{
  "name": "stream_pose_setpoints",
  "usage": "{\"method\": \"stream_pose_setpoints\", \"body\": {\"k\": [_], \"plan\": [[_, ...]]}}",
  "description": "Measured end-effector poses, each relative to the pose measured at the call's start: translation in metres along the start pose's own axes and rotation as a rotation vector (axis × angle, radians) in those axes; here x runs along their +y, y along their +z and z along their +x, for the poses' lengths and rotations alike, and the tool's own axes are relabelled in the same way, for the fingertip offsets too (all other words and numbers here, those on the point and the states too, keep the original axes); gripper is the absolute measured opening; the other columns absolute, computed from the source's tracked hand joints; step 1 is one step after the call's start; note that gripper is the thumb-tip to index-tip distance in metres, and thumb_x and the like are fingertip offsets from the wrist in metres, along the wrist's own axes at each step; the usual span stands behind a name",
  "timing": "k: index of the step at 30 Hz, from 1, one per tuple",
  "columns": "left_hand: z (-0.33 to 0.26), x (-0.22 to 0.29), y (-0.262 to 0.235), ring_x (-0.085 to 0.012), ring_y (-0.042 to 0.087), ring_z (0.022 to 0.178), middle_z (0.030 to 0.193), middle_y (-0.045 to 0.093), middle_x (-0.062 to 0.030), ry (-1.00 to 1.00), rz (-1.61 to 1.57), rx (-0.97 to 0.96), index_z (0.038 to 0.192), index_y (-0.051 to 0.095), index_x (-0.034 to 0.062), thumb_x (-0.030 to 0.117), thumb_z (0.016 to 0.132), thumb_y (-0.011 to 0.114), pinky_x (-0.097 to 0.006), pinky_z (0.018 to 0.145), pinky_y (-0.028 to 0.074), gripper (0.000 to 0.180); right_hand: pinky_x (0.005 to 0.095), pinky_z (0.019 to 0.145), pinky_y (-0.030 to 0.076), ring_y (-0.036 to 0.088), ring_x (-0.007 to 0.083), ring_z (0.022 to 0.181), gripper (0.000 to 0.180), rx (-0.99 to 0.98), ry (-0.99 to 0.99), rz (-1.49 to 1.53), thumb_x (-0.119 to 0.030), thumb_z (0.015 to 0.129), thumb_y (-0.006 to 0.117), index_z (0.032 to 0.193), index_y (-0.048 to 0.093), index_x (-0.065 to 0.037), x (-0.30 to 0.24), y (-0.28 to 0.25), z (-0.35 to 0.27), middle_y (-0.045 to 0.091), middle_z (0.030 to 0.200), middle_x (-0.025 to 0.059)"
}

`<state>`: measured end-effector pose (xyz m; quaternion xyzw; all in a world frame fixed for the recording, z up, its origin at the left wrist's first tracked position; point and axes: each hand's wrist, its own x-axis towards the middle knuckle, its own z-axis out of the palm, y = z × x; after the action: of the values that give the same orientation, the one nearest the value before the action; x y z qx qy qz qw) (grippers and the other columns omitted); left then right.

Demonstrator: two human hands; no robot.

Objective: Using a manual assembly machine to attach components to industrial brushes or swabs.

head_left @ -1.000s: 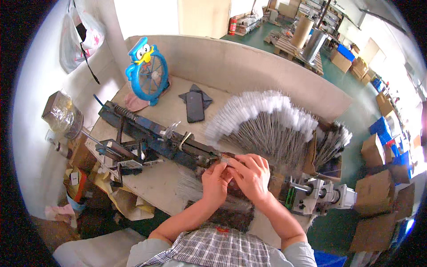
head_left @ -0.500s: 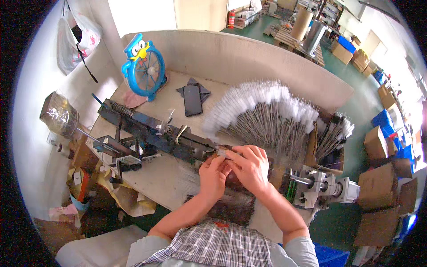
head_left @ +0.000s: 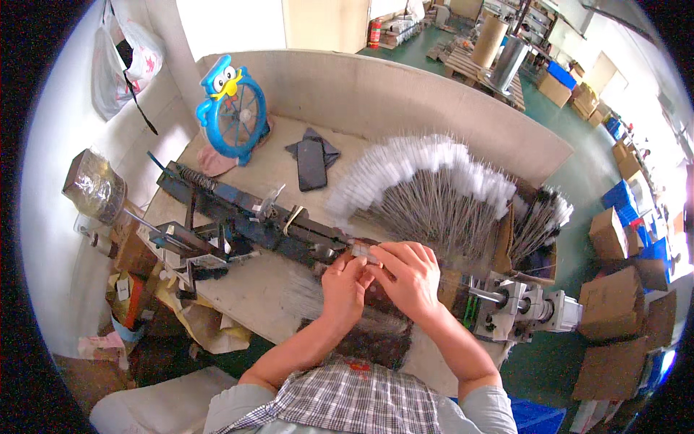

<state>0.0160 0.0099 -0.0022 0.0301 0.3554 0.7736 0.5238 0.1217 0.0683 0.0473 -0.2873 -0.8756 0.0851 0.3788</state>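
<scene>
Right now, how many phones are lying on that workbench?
1. A single dark phone lies flat on a grey cloth at the back of the bench, right of the blue bird-shaped fan. Others could be hidden under the fanned-out brushes.

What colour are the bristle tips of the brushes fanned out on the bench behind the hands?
White, on thin grey wire stems; the fan of brushes shows clearly in the head view.
</scene>
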Motion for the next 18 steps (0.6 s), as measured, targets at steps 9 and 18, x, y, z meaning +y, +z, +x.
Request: {"method": "stream_pose_setpoints", "body": {"k": [9,18], "plan": [[-0.010,0.009,-0.004,-0.0244,0.059,0.093,0.098,0.061,-0.0106,-0.075,-0.124,-0.021,0.104,0.053,0.0017,0.035,0.092,0.041,-0.040,0.083,0.048,0.038,0.0354,0.075,0.043,0.056,0.0218,0.079,0.014,-0.174,0.024,-0.124,-0.014,0.068,0.068,0.081,0.066,-0.009,0.003,-0.014,-0.017,0.060,0.073,0.0028],[-0.018,0.008,0.000,-0.0241,0.049,0.107,0.121,0.049,-0.0128,-0.125,0.112,-0.049,0.122,0.043,0.0014,0.052,0.091,0.035,-0.038,0.094,0.040,0.060,0.0363,0.077,0.043,0.057,0.0237,0.084,0.015,-0.198,0.057,-0.015,-0.016,0.072,0.066,0.085,0.066,-0.008,0.011,-0.031,-0.016,0.064,0.082,0.0042]]}}
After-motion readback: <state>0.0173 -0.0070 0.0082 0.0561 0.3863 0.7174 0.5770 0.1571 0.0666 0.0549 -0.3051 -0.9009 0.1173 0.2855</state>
